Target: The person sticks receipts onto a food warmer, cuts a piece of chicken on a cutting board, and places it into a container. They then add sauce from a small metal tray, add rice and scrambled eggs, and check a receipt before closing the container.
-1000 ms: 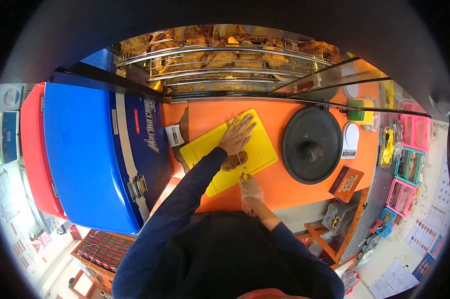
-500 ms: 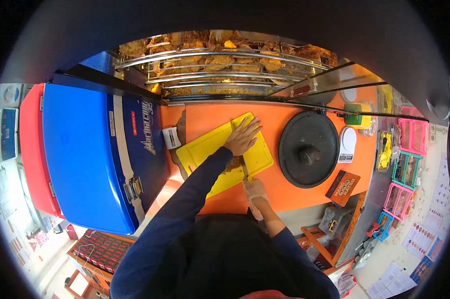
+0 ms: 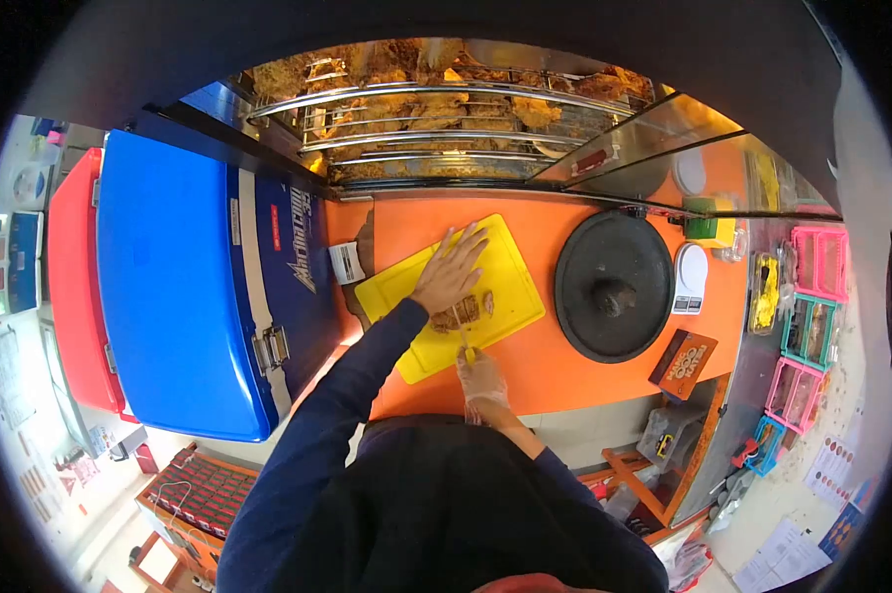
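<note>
A yellow cutting board (image 3: 510, 259) lies at a slant on the orange counter, with a piece of browned, breaded meat (image 3: 446, 318) on its near half. Small cut strips (image 3: 488, 302) sit just right of the larger piece. My left hand (image 3: 451, 272) is bare and stretched out with fingers spread, over the board at the far end of the meat. In a clear plastic glove, my right hand (image 3: 482, 380) grips a knife (image 3: 465, 336) by its yellow handle. The blade points away from me and reaches across the meat.
Right of the board stands a dark round stone mortar (image 3: 584, 331) with a pestle (image 3: 614, 296). Beyond it are a white scale (image 3: 691, 277) and a dark red box (image 3: 683, 364). A blue cooler (image 3: 174, 287) fills the left. Racks of fried food (image 3: 446, 104) stand behind glass.
My left hand has slid left on the board, uncovering the meat and cut strips. The knife and my right hand have also shifted left. The camera view has tilted slightly.
</note>
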Motion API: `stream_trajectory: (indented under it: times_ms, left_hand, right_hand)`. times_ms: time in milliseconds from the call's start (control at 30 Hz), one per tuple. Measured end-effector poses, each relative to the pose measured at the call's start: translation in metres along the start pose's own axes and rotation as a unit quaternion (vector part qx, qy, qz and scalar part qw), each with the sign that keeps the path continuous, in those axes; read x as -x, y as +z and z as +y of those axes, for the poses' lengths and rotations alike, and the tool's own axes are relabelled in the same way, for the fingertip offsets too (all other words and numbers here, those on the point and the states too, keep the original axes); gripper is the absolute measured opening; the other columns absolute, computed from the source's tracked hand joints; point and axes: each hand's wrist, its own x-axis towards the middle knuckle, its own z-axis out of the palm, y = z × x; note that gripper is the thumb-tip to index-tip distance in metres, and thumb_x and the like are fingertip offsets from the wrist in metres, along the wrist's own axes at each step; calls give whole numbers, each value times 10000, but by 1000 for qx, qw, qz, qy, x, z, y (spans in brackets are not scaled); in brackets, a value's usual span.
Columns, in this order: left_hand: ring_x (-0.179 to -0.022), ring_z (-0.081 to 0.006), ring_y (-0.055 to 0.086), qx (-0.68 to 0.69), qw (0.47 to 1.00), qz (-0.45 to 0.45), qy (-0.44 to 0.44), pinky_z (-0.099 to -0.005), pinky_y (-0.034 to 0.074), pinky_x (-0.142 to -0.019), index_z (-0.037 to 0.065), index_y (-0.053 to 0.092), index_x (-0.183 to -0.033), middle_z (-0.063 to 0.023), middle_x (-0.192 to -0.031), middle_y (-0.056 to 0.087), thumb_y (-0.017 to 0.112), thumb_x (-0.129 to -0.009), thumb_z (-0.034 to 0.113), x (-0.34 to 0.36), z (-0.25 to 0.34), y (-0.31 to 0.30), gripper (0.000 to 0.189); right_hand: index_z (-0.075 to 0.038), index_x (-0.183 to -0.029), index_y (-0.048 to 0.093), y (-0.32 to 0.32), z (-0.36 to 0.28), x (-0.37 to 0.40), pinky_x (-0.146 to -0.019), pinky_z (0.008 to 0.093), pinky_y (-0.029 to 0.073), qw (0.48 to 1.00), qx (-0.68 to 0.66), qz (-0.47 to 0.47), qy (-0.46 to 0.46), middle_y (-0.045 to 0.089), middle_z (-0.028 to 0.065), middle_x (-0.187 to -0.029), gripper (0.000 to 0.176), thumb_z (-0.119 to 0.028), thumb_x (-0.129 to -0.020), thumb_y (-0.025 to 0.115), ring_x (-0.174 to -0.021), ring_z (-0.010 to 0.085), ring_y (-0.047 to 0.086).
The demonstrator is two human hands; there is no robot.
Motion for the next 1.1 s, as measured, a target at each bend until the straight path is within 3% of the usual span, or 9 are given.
stream_trajectory:
  times_ms: [67, 200, 300, 367, 500, 700, 900, 1000, 1100]
  left_hand:
    - [-1445, -251, 135, 2, 1000, -7, -9, -471, 41, -1173, 32, 307, -1433, -128, -1514, 260, 407, -963, 268, 18, -13, 32, 535]
    - [-1445, -251, 136, 23, 1000, -12, -7, -478, 31, -1173, 57, 286, -1449, -123, -1520, 245, 395, -966, 252, 22, -20, 34, 532]
    - [-1446, -238, 130, -22, 1000, -11, 1, -472, 44, -1174, 56, 288, -1449, -104, -1523, 244, 380, -972, 268, 23, -22, 32, 530]
    - [-1446, -226, 129, -40, 999, -16, 14, -463, 53, -1177, 48, 303, -1441, -97, -1522, 251, 375, -972, 275, 23, -22, 29, 526]
    - [-1447, -229, 124, -16, 999, 25, -14, -453, 58, -1178, 14, 305, -1427, -97, -1515, 261, 377, -974, 275, 22, -24, 14, 528]
    - [-1446, -236, 126, 43, 996, 30, -67, -463, 52, -1175, 9, 302, -1425, -109, -1511, 263, 375, -977, 265, 44, -28, 22, 521]
    - [-1448, -233, 109, 27, 999, 9, -39, -451, 31, -1182, 17, 308, -1423, -110, -1508, 265, 353, -989, 272, 44, -38, 29, 505]
    - [-1448, -249, 98, 5, 999, 29, -43, -465, 24, -1180, 28, 306, -1427, -117, -1504, 271, 363, -987, 269, 44, -42, 32, 504]
    - [-1445, -282, 97, 93, 985, 118, -78, -492, 27, -1174, 35, 316, -1419, -129, -1496, 278, 382, -980, 244, 36, -38, -10, 490]
  right_hand:
    - [-21, -1058, 619, 40, 37, -21, -695, 428, 498, 999, -2, -44, -11, 653, 221, -909, 429, -407, -918, 495, -812, 367, 637]
    - [-25, -1034, 628, 39, 24, -15, -727, 440, 498, 997, 25, -72, 34, 657, 215, -911, 419, -401, -915, 488, -821, 383, 632]
    - [11, -962, 636, 76, 67, -38, -792, 489, 482, 985, 113, -8, -130, 635, 261, -984, 410, -347, -933, 438, -943, 421, 608]
    - [9, -1011, 631, 55, 11, -17, -801, 481, 484, 998, 57, -3, 31, 629, 258, -1028, 415, -356, -915, 461, -980, 411, 603]
    - [-1, -1049, 612, 33, -7, -9, -798, 464, 490, 998, 39, -26, 41, 628, 251, -1014, 362, -302, -908, 469, -987, 392, 603]
    - [-1, -980, 623, 43, -3, 10, -783, 448, 495, 989, 85, -39, -116, 635, 246, -959, 317, -270, -915, 469, -932, 394, 616]
    - [-24, -980, 618, 81, 19, -27, -753, 443, 502, 991, 111, -55, 39, 635, 222, -910, 300, -267, -917, 454, -885, 387, 621]
    - [-30, -992, 625, 112, 51, -34, -733, 451, 507, 974, 167, 78, -128, 640, 235, -848, 347, -313, -934, 433, -834, 397, 633]
    - [-38, -996, 618, 77, 45, -46, -701, 453, 523, 900, 324, 32, -290, 648, 230, -862, 409, -404, -934, 448, -816, 389, 649]
